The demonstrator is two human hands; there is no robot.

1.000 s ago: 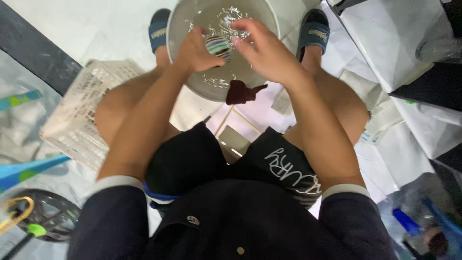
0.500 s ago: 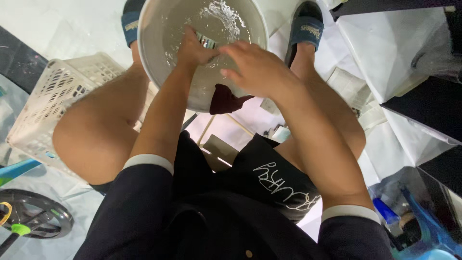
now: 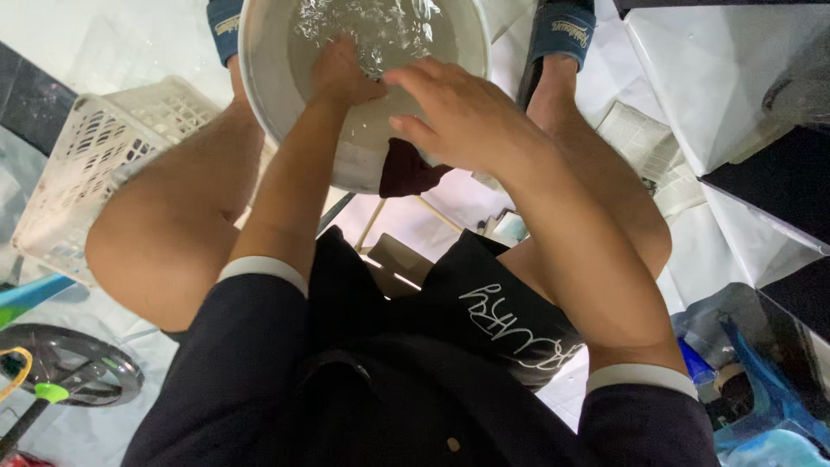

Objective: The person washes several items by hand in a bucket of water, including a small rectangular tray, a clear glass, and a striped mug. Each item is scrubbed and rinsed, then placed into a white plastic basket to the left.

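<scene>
1. Round grey metal basin on floor between feet; holds foamy water.
2. White perforated plastic basket left of basin; contents not visible.
3. Right hand over basin rim, fingers spread open, gripping nothing.
4. Left hand dipped in water; grip cannot be told.
5. Dark maroon cloth draped over near rim, under right hand.

Bright, even light; water glints; edges distorted.

I see a round white plastic basin on the floor between my feet, holding clear, rippling water with foam at its far side. A dark maroon cloth hangs limp over the basin's near rim, draped outside it, wet and crumpled.
</scene>
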